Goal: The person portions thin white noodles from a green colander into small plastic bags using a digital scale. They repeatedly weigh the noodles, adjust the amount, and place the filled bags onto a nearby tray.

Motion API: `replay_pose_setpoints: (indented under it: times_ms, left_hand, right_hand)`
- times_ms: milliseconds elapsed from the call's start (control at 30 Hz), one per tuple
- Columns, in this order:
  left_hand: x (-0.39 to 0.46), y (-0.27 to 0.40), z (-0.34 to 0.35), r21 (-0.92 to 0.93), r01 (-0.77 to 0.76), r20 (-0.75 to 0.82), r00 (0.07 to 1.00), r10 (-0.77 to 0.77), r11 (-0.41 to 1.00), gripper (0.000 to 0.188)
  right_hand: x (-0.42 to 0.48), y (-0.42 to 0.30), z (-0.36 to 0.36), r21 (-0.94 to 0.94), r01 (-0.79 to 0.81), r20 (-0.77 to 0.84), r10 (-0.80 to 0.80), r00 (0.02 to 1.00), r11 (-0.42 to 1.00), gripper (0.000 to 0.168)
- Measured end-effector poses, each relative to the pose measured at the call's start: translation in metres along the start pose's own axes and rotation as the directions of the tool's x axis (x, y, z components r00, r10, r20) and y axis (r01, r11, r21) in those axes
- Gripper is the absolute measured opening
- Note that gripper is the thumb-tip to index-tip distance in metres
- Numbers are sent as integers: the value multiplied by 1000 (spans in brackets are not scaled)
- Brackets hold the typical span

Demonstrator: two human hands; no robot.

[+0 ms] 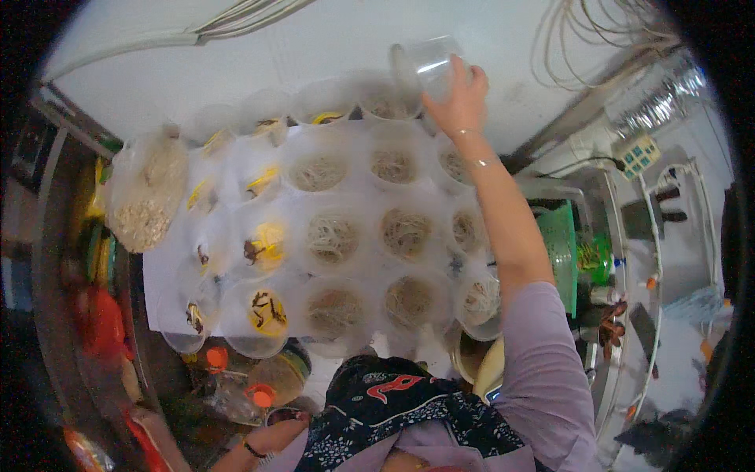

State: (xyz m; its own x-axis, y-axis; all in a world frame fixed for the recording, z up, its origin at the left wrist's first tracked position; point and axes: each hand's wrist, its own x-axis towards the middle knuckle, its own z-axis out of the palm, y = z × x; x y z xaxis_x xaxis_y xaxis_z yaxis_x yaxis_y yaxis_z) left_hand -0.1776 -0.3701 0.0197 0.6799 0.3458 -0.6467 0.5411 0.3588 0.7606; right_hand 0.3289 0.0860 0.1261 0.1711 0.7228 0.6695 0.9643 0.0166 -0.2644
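At the far edge of the table, my right hand (457,100) grips a clear plastic tub (435,62) tipped on its side beside the wall. Just below it stands the back row of round clear tubs, including one with pale thin noodles (389,106). Rows of such tubs cover the white tabletop (154,289). Those in the middle and right hold thin noodles (333,236); the left ones hold yellow strips and dark pieces (268,312). Low at the front, my left hand (283,432) is partly hidden beside my apron, near a dark round container (286,415); its fingers are unclear.
A clear bag of pale flakes (144,218) stands at the table's left end. Orange-capped bottles (259,395) sit below the front edge. To the right are a green basket (557,253) and a power strip (637,156). The wall (330,47) bounds the back.
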Motion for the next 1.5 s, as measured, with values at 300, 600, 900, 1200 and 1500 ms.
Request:
replay_pose_setpoints:
  times_ms: [300,600,900,1200,1500]
  left_hand:
    - [52,64,-40,239,50,454,877,-157,970,38]
    - [206,93,-81,612,-125,748,412,-520,781,39]
    - [369,225,47,775,-580,551,815,-179,-252,24]
    - [371,279,122,852,-431,261,842,472,298,11]
    - [321,272,112,780,-377,197,906,376,500,12]
  right_hand:
    - [-213,147,-297,468,-555,119,574,810,687,88]
    - [-595,198,-425,441,-887,390,920,48,-140,50]
    - [-622,154,-322,605,-734,492,870,40,-309,55]
    - [-765,316,-350,-100,-978,-130,977,-169,-182,83]
    - [-776,367,-331,-367,-869,14,932,-362,-332,75]
